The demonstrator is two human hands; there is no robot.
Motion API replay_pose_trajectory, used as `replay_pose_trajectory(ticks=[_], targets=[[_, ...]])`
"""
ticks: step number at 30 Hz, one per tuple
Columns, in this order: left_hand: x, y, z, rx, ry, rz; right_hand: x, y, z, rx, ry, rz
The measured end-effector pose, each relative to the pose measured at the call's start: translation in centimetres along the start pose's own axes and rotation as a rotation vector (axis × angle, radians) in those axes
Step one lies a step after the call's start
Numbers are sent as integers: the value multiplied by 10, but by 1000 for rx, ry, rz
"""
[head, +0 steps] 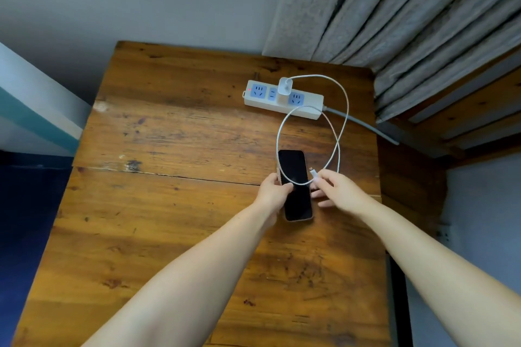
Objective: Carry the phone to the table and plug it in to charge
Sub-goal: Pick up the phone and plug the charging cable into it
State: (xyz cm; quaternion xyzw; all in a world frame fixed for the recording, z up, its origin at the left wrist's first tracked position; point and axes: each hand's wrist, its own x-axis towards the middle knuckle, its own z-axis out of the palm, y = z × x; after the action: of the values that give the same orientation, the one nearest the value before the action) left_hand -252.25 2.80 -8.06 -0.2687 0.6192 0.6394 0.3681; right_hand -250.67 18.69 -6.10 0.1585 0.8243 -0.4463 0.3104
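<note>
We stand over the wooden worktop [169,205], which fills most of the view. Near its far right corner lies a white power strip [283,98] with a white charger [285,89] plugged in. From the charger a thin white cable [345,110] runs in loose loops toward us. The phone [294,186] is near the right edge of the worktop, screen up and dark; whether it rests flat or is slightly lifted we cannot tell. Our left hand [275,191] grasps its left side, with the thumb on the glass. Our right hand [337,190] pinches the cable just behind the plug [312,172], fingers closed on it. We judge the phone stiff, light and smooth, so it should be gripped by its long edges. The cable is soft, so holding it close to the plug gives control.
</note>
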Motion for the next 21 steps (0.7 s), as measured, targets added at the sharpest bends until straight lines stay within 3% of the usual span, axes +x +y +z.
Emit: replay_pose_trajectory(ticks=[3, 6, 9, 12, 21], targets=[[0, 0, -17, 54, 32, 50, -1, -11, 12, -81, 7, -61], [-1, 6, -51, -155, 118, 75, 0, -34, 20, -133, 49, -156], [0, 24, -92, -522, 266, 118, 0, -63, 40, -101, -187, -207], [-7, 44, -125, -751, 225, 185, 1, -89, 66, -29, -394, -216], [-27, 52, -161, -754, 117, 219, 0, -122, 104, 52, -461, -212]])
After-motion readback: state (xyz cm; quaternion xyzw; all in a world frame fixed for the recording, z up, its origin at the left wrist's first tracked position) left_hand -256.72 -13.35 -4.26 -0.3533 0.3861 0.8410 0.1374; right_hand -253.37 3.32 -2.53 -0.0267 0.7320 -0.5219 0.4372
